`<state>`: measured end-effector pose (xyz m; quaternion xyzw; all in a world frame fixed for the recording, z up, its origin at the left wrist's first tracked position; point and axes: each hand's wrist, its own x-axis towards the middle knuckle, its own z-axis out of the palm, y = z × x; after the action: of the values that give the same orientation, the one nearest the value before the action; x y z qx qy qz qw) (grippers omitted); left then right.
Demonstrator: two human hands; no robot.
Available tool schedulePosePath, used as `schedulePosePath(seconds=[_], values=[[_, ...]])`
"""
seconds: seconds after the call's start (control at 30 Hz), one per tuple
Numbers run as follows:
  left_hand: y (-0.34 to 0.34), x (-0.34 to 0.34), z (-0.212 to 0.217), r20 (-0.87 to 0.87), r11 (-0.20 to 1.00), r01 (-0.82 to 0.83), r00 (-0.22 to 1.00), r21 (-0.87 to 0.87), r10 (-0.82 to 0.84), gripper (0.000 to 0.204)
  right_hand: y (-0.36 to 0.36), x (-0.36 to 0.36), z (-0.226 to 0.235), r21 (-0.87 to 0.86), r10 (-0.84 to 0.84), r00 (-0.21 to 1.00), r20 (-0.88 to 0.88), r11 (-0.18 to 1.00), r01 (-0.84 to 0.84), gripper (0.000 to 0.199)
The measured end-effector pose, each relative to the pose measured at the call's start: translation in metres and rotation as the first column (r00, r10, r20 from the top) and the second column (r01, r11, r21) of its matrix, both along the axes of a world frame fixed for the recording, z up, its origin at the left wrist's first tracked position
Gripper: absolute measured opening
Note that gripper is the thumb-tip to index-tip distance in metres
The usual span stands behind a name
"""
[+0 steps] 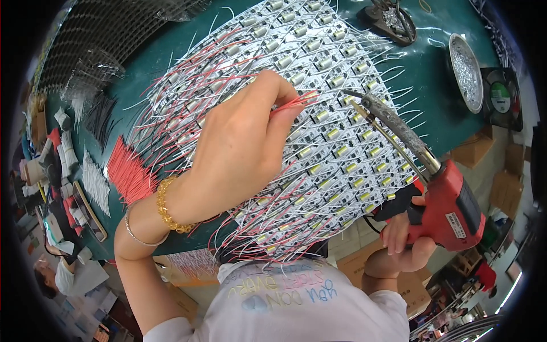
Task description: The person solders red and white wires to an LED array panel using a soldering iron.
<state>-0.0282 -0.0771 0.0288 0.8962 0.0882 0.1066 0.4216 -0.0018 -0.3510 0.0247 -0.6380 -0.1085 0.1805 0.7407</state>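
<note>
My left hand (239,139) is closed in a pinch on a few red wires (292,105), their ends pointing right over a large white circuit board panel (342,137). In my right hand (405,242) is a red soldering gun (456,208), gripped by its handle. Its dark, worn tip and a thin metal tube beside it hang over the panel, just right of the wire ends; I cannot tell whether they touch. Rows of small cylindrical parts cover the panel. Many red and white wires stick out from its left, lower and right sides.
Bundles of red wires (131,171), white wires (95,181) and black wires (101,121) lie left on the green table (154,74). A metal bowl (466,73) stands far right by a black fan-like device (501,98). A dark holder (393,21) with silvery scraps sits behind the panel.
</note>
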Motion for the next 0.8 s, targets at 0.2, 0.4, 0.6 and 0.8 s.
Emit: schedulePosePath(seconds=[0.2, 0.4, 0.6, 0.8], values=[[-0.005, 0.004, -0.01, 0.094, 0.998, -0.046, 0.994, -0.045, 0.051, 0.004, -0.003, 0.002, -0.005, 0.039, 0.008, 1.0, -0.005, 0.999, -0.007, 0.074], [-0.006, -0.003, 0.002, -0.021, 1.0, -0.027, 0.999, -0.005, 0.027, 0.009, -0.005, 0.002, 0.005, -0.033, -0.055, 0.988, -0.147, 0.998, 0.051, 0.087], [-0.002, -0.004, -0.009, 0.062, 0.997, -0.065, 0.996, 0.044, 0.063, 0.009, -0.008, 0.0, 0.002, -0.017, 0.005, 0.999, -0.033, 1.0, -0.006, 0.082], [-0.002, -0.005, -0.015, 0.021, 0.996, -0.06, 0.998, 0.069, 0.059, 0.012, -0.006, -0.004, -0.001, -0.07, 0.121, 0.992, 0.038, 0.99, -0.119, 0.086]])
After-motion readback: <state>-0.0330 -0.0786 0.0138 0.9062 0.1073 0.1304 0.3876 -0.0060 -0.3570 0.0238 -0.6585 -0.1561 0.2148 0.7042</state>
